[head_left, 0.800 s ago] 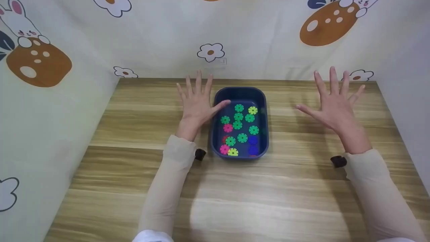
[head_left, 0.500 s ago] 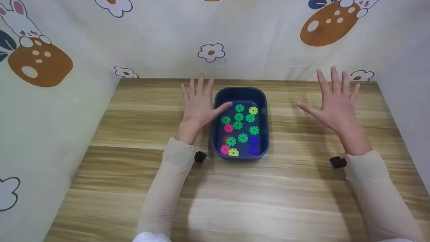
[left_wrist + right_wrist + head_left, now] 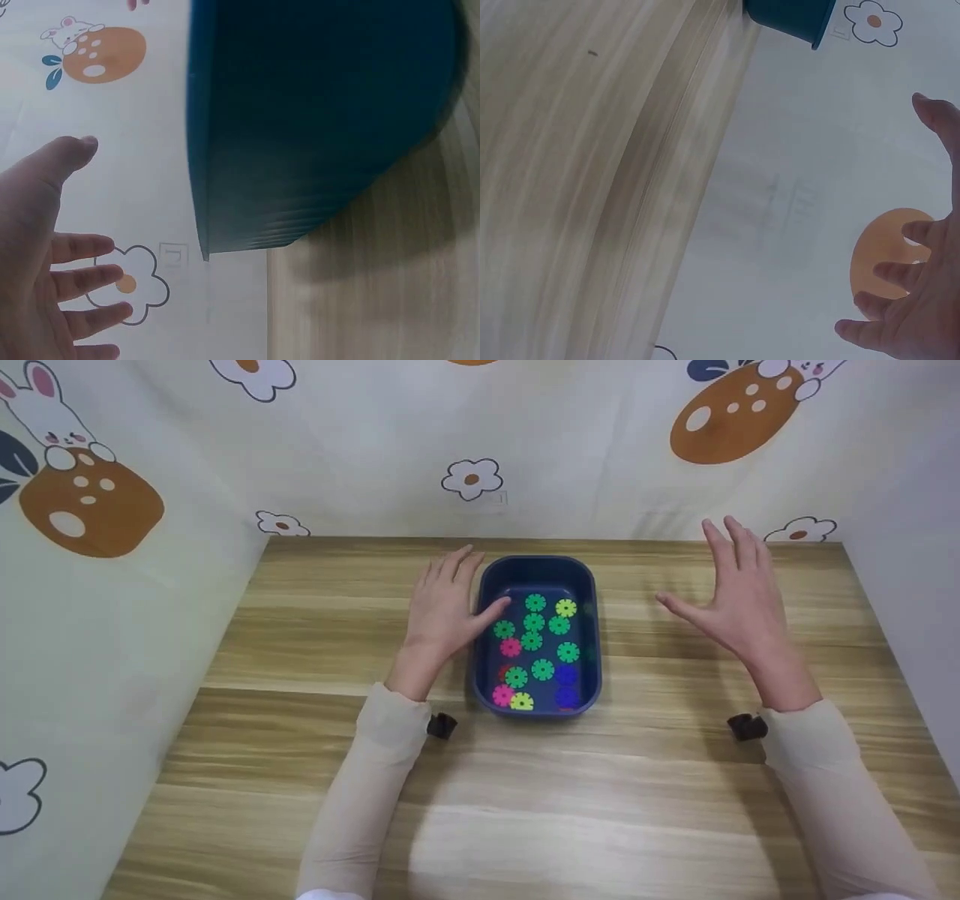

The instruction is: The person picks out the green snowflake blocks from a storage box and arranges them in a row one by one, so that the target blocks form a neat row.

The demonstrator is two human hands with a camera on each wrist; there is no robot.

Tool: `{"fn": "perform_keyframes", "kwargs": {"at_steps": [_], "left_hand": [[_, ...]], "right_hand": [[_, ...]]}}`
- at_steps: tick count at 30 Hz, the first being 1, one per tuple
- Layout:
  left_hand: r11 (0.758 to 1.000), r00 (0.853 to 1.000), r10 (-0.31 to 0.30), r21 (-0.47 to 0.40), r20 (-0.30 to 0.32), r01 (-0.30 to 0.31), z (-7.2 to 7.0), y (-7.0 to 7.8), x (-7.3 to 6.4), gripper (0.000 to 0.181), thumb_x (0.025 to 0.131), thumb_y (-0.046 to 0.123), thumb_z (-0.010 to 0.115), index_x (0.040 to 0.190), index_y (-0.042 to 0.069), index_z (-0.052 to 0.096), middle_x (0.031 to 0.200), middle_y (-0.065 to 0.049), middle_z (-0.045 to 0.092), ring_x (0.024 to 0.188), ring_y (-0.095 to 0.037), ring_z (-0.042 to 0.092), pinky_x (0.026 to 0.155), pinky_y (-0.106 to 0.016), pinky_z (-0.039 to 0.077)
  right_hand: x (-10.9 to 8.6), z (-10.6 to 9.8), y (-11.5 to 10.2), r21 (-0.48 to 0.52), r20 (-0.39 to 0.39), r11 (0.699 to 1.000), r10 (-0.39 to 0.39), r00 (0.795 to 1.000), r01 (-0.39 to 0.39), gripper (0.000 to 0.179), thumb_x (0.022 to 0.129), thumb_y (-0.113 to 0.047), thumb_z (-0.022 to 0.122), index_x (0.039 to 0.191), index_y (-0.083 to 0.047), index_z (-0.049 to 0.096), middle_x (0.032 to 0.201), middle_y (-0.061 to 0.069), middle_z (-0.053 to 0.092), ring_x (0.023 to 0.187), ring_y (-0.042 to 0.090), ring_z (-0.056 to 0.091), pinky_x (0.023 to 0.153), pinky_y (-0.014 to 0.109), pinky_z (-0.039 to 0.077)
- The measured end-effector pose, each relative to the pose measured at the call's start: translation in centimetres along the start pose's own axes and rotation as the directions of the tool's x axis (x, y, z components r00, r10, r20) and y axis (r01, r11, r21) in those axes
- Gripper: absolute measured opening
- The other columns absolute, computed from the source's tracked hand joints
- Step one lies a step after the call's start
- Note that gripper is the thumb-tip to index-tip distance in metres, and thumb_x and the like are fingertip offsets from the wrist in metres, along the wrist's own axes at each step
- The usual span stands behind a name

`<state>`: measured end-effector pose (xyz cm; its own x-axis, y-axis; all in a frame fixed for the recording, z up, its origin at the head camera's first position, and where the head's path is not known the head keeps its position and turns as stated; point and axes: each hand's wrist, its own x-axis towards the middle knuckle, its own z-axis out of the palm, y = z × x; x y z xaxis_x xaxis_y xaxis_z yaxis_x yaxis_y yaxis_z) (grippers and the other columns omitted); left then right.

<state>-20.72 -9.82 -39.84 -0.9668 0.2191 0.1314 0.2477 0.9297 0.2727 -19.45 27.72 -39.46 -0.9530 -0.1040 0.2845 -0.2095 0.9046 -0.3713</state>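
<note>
A dark blue tub (image 3: 538,714) stands on the wooden table and holds several notched plastic discs: green ones (image 3: 543,669), yellow (image 3: 566,607), pink (image 3: 510,647) and blue (image 3: 566,675), with a bit of red showing. My left hand (image 3: 442,611) hovers beside the tub's left side, its thumb overlapping the rim in the head view. In the left wrist view its relaxed fingers (image 3: 86,283) hold nothing, apart from the tub's outer wall (image 3: 315,127). Farther right, my right hand (image 3: 742,607) is raised over the table, thumb spread, fingers slightly bent and holding nothing.
The wooden table (image 3: 300,765) ends at the back against a pale printed cloth (image 3: 360,450) with flowers and cartoon rabbits. Similar cloth hangs at the left, and a plain pale wall (image 3: 907,585) stands at the right. A small black device (image 3: 442,726) sits at each wrist.
Both hands have gone from widely spread fingers to gently bent, closer fingers. The wrists have drawn slightly back toward the body. The tub and discs have stayed in place.
</note>
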Motion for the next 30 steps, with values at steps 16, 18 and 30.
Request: {"fn": "perform_keyframes", "kwargs": {"at_steps": [16,18,30], "left_hand": [[0.974,0.998,0.001,-0.224,-0.055,-0.014,0.8,-0.8,-2.9,0.041,0.098,0.040,0.061,0.130,0.013,0.063,0.123,-0.006,0.068,0.112,-0.022,0.065,0.095,-0.041,0.055],[0.966,0.999,0.000,-0.257,-0.037,-0.010,0.9,-0.9,-3.2,0.040,0.098,0.037,0.063,0.129,0.013,0.063,0.122,-0.006,0.069,0.112,-0.022,0.065,0.095,-0.040,0.055],[0.902,0.998,0.002,-0.431,0.065,0.026,1.3,-1.9,-5.0,0.038,0.095,0.027,0.068,0.129,0.010,0.063,0.124,-0.009,0.066,0.113,-0.022,0.064,0.098,-0.036,0.056]], "right_hand": [[-0.8,1.1,-1.4,0.095,-0.029,0.995,-0.015,0.999,0.018,0.069,0.087,-0.031,0.077,0.143,-0.003,0.047,0.138,0.022,0.048,0.127,0.043,0.047,0.099,0.060,0.043],[-0.9,1.2,-1.7,0.107,-0.026,0.994,-0.024,0.999,0.027,0.067,0.087,-0.030,0.076,0.142,-0.003,0.049,0.136,0.023,0.050,0.125,0.043,0.049,0.100,0.059,0.043],[-0.9,1.7,-3.7,0.150,0.006,0.987,-0.052,0.999,0.051,0.052,0.090,-0.026,0.075,0.133,-0.003,0.058,0.125,0.020,0.060,0.111,0.037,0.059,0.091,0.056,0.049]]}}
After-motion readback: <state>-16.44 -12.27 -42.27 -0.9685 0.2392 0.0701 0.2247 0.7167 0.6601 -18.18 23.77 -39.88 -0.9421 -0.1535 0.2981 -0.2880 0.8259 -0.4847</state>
